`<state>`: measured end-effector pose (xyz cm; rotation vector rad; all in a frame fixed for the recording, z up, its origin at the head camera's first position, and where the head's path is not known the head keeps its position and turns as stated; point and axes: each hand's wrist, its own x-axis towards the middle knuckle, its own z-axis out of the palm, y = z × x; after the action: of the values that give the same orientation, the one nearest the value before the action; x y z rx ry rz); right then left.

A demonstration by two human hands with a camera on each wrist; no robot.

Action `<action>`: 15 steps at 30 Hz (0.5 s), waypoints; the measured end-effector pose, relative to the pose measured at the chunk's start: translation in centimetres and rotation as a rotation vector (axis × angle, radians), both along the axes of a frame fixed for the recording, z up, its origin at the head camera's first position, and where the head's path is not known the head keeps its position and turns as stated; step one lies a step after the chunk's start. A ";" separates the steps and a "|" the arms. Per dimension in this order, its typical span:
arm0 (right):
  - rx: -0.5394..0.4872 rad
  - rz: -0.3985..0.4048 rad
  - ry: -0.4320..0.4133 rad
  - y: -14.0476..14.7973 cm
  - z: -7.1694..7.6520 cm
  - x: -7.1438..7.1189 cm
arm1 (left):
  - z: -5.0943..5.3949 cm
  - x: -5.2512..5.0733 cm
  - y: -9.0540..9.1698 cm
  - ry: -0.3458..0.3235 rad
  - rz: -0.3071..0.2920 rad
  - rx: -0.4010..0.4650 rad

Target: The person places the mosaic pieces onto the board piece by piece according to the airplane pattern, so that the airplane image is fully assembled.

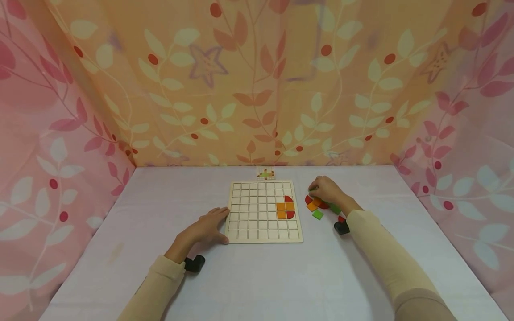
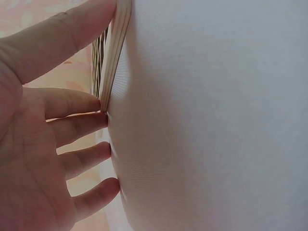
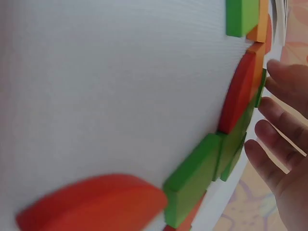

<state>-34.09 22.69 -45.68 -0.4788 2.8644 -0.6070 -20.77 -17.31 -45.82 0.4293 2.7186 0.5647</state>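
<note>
1. We saw the left hand (image 1: pixel 209 226) at the left side of the board (image 1: pixel 263 214), the thumb by its near corner and the forefinger touching the edge farther along. Its fingers were nearly straight and spread apart.
2. We found the board lying flat on the white table (image 1: pixel 257 285), its grid partly filled near the right edge: three orange squares (image 1: pixel 282 215) sat there with two rounded red pieces (image 1: pixel 291 215), one above them and one at their lower right.
3. We saw the right hand (image 1: pixel 330 191) over the loose pieces (image 1: pixel 317 215), just beside the board on its right. Thumb and forefinger pinched a green piece (image 3: pixel 261 89) (only a thin strip of it showed to us), while the other fingertips stood slightly apart.
4. We made out red, orange and green among those loose pieces, some of them touching.
5. We noticed a small patterned card (image 1: pixel 266 173) just beyond the board's far edge, and flowered curtains (image 1: pixel 257 89) behind the table and along both sides.
</note>
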 end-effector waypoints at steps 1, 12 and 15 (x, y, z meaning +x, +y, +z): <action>0.003 -0.001 -0.011 0.0 0.1 -0.1 | 0.1 0.0 0.0 -0.004 0.002 0.000; 0.054 0.013 -0.040 0.1 0.3 -0.2 | 0.3 0.1 0.1 -0.009 0.015 0.009; 0.060 0.015 -0.022 0.0 0.4 -0.2 | 0.4 0.1 0.1 -0.015 0.021 0.015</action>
<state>-34.25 22.73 -45.30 -0.4811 2.8460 -0.5193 -20.70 -17.19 -45.45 0.3996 2.7094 0.5920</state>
